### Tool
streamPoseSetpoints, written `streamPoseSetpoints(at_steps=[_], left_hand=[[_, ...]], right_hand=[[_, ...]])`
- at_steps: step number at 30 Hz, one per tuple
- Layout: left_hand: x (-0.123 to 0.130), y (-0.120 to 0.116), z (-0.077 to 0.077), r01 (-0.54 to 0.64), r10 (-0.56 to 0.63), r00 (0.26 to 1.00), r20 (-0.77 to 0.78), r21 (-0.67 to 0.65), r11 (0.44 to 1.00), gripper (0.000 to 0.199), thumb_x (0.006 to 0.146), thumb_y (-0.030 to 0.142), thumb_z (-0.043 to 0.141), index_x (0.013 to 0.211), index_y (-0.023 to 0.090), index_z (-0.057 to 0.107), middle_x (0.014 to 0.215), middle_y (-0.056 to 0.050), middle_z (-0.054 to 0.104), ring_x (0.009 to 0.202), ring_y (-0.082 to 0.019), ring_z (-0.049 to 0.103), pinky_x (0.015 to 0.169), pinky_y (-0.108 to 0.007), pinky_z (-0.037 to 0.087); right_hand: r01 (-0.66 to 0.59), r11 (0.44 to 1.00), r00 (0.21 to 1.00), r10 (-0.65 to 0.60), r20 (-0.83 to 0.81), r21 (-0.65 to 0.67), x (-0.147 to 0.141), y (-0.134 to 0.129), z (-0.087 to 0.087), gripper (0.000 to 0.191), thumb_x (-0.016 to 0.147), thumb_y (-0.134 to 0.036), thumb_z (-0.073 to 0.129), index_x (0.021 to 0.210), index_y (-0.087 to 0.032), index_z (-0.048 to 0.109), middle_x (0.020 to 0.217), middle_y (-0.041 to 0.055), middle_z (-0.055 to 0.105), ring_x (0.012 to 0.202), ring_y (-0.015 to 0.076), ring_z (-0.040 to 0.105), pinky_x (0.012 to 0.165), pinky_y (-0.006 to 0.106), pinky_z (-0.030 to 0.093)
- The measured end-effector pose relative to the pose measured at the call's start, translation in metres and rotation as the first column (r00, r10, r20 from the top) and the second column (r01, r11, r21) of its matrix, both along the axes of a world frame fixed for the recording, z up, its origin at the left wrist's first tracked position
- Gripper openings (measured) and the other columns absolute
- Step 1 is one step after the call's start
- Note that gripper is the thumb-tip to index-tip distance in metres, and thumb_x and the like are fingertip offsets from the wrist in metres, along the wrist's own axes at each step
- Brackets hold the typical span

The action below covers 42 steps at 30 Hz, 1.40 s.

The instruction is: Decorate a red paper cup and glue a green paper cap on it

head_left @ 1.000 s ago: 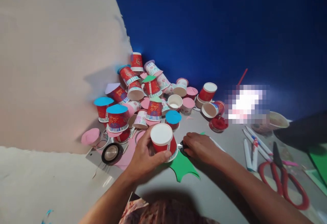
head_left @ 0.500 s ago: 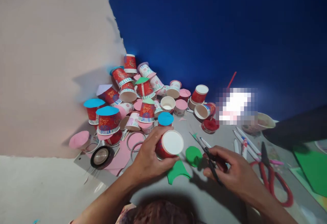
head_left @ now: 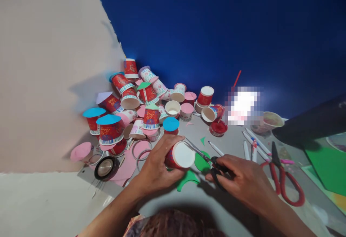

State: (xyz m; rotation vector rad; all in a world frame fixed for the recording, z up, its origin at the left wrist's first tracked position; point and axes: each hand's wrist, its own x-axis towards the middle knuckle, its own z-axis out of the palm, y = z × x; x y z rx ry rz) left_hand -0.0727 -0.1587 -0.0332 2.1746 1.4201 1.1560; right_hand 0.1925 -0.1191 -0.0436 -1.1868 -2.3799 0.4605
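Note:
My left hand (head_left: 158, 161) is wrapped round a red paper cup (head_left: 183, 154), its white round end facing up toward me. My right hand (head_left: 235, 175) grips black-handled scissors (head_left: 201, 151). Their blades lie against the cup's upper right rim, slightly apart. Beneath the blades, a green paper disc (head_left: 200, 163) rests on the table, partly covered. A curved green scrap (head_left: 189, 179) lies just below the cup, and a small green piece (head_left: 203, 141) is above the scissors.
Many decorated cups (head_left: 109, 130) are piled at the left. A black-rimmed lid (head_left: 106, 168) and pink paper (head_left: 125, 168) sit before them. At the right are red-handled scissors (head_left: 282, 175), markers (head_left: 255, 141), a red container (head_left: 218, 128) and green sheets (head_left: 327, 168).
My right hand has brought the scissors left and up, from over the green disc to the cup's rim. The whole view has shifted slightly. My left hand still holds the cup.

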Motion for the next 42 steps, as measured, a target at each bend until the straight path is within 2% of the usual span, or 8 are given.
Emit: streamPoseSetpoints(at_steps=[6,12,20,33,37,42], left_hand=[[-0.003,0.000,0.003,0.044,-0.044,0.999,0.010,-0.041,0.998,0.068,0.078,0.014,0.076,0.139,0.025,0.049,0.133,-0.011,0.067,0.124,-0.029,0.066,0.105,-0.041,0.053],[-0.005,0.002,0.003,0.103,-0.103,0.995,0.014,-0.041,0.994,0.070,0.077,0.011,0.074,0.141,0.027,0.049,0.131,-0.010,0.067,0.123,-0.028,0.065,0.105,-0.041,0.053],[-0.007,0.003,0.003,0.176,-0.175,0.984,0.038,-0.028,0.984,0.072,0.076,0.008,0.071,0.142,0.027,0.050,0.132,-0.009,0.066,0.124,-0.025,0.064,0.106,-0.039,0.052],[-0.011,0.005,0.008,0.250,-0.238,0.966,0.105,-0.114,0.962,0.068,0.072,0.012,0.079,0.134,0.025,0.056,0.125,-0.009,0.069,0.117,-0.027,0.067,0.101,-0.039,0.055],[-0.010,0.006,0.009,0.256,-0.243,0.963,0.114,-0.108,0.961,0.067,0.071,0.013,0.080,0.133,0.024,0.056,0.123,-0.008,0.070,0.115,-0.026,0.068,0.100,-0.038,0.055],[-0.008,0.008,0.009,0.291,-0.278,0.952,0.130,-0.104,0.951,0.066,0.071,0.013,0.079,0.132,0.024,0.057,0.122,-0.008,0.070,0.113,-0.024,0.068,0.099,-0.036,0.055]], right_hand=[[-0.050,0.998,0.996,0.048,0.069,0.030,0.003,0.000,-0.003,0.026,0.091,-0.041,0.073,0.074,-0.023,0.063,0.065,-0.0038,0.066,0.056,0.0149,0.060,0.056,0.028,0.034],[-0.079,0.996,0.995,0.082,0.056,-0.050,0.004,-0.001,0.005,0.036,0.089,-0.048,0.076,0.070,-0.022,0.059,0.063,-0.0047,0.062,0.054,0.0136,0.057,0.054,0.027,0.034],[-0.110,0.990,0.990,0.100,0.104,0.092,0.009,-0.002,0.000,0.039,0.095,-0.052,0.068,0.071,-0.022,0.060,0.062,-0.0031,0.062,0.053,0.0151,0.058,0.053,0.030,0.031],[-0.144,0.982,0.988,0.135,0.076,0.120,0.010,-0.008,-0.006,0.055,0.103,-0.061,0.050,0.065,-0.021,0.056,0.055,-0.0031,0.056,0.047,0.0118,0.051,0.051,0.028,0.029],[-0.142,0.987,0.988,0.138,0.064,0.074,0.010,-0.011,-0.008,0.056,0.103,-0.061,0.050,0.064,-0.021,0.055,0.054,-0.0035,0.054,0.047,0.0115,0.049,0.051,0.027,0.028],[-0.098,0.995,0.991,0.098,0.088,-0.005,0.009,-0.013,-0.004,0.046,0.097,-0.059,0.062,0.071,-0.021,0.058,0.062,-0.0021,0.060,0.054,0.0142,0.056,0.054,0.027,0.031]])
